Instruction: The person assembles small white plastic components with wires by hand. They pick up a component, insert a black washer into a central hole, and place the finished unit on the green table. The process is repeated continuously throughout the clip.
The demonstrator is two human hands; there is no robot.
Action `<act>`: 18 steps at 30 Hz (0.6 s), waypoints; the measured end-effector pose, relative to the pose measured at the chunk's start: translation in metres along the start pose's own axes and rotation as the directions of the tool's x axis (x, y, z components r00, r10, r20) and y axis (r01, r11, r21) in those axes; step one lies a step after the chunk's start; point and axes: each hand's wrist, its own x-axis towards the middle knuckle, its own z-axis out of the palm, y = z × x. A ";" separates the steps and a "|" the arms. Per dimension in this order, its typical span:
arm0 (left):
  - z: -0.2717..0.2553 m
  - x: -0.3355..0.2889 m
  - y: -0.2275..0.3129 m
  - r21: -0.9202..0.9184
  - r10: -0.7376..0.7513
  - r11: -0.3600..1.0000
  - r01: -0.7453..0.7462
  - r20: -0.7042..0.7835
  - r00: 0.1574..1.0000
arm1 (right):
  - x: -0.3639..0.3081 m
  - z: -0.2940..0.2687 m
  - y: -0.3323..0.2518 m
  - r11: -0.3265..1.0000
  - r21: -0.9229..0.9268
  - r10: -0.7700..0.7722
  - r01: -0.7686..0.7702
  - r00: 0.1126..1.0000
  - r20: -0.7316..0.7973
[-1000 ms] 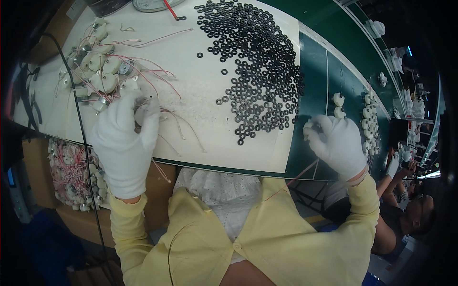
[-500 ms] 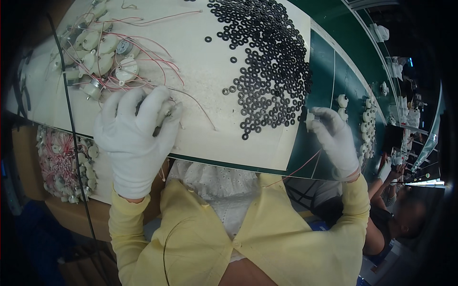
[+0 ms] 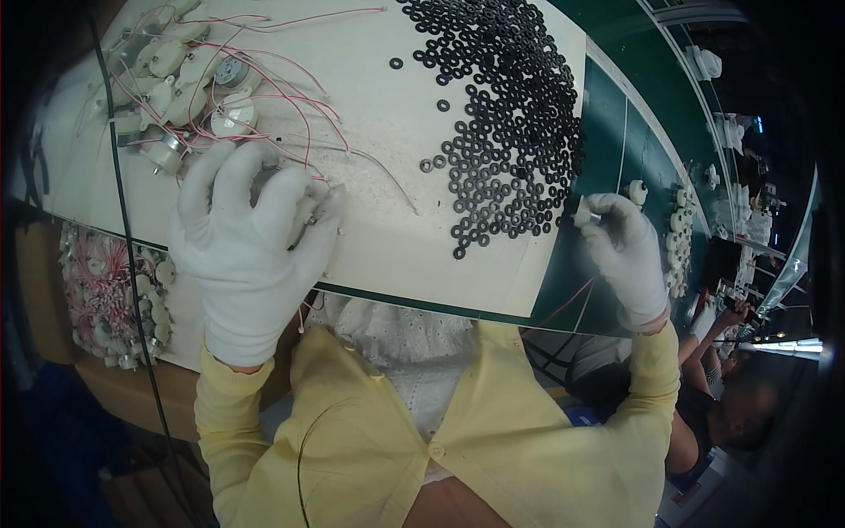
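Observation:
My left hand (image 3: 242, 238), in a white glove, is curled on the white board, closed round a small whitish motor (image 3: 305, 214) that shows only in part between thumb and fingers. In my gloved right hand (image 3: 627, 255), thumb and fingertips pinch another small motor (image 3: 586, 214) over the green surface, just off the right edge of the rings. A thin red wire (image 3: 568, 305) trails below this hand. Many black rings (image 3: 506, 114) lie spread flat on the board between my hands. Beyond my left hand is a heap of motors (image 3: 180, 79) with red and white wires.
More wired motors (image 3: 114, 299) fill a spot at the lower left. A black cable (image 3: 128, 211) crosses the left side. Rows of white parts (image 3: 678, 238) stand on the green surface (image 3: 607, 106) at right. Another person (image 3: 731, 414) is at the far right.
My right hand has shifted slightly up and right with its motor, which now sits at a different tilt. The left hand keeps its grip almost unmoved. The whole view has shifted a little.

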 end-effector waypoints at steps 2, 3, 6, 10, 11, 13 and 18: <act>0.002 0.000 -0.002 -0.022 0.012 1.000 -0.012 -0.001 1.000 | 0.006 -0.002 -0.003 0.987 -0.064 -0.147 0.148 0.989 0.025; 0.002 0.000 -0.002 -0.023 0.016 1.000 -0.016 -0.008 1.000 | 0.008 -0.003 -0.005 0.971 -0.094 -0.219 0.222 0.975 0.039; 0.003 0.000 -0.003 -0.028 0.022 0.999 -0.023 -0.018 1.000 | 0.015 -0.005 -0.016 0.843 -0.362 -0.393 0.398 0.915 0.092; 0.003 0.000 -0.003 -0.028 0.024 0.999 -0.025 -0.017 1.000 | 0.021 -0.008 -0.033 0.629 -0.590 -0.492 0.506 0.847 0.202; 0.003 0.000 -0.003 -0.025 0.028 0.999 -0.029 -0.019 0.999 | 0.022 -0.009 -0.035 0.622 -0.607 -0.461 0.494 0.858 0.226; 0.004 -0.001 -0.003 -0.037 0.020 0.999 -0.021 -0.028 0.999 | 0.023 -0.013 -0.039 0.606 -0.631 -0.407 0.484 0.870 0.276; 0.005 -0.001 -0.003 -0.044 0.030 0.999 -0.031 -0.039 0.999 | 0.025 -0.025 -0.041 0.603 -0.619 -0.296 0.503 0.862 0.412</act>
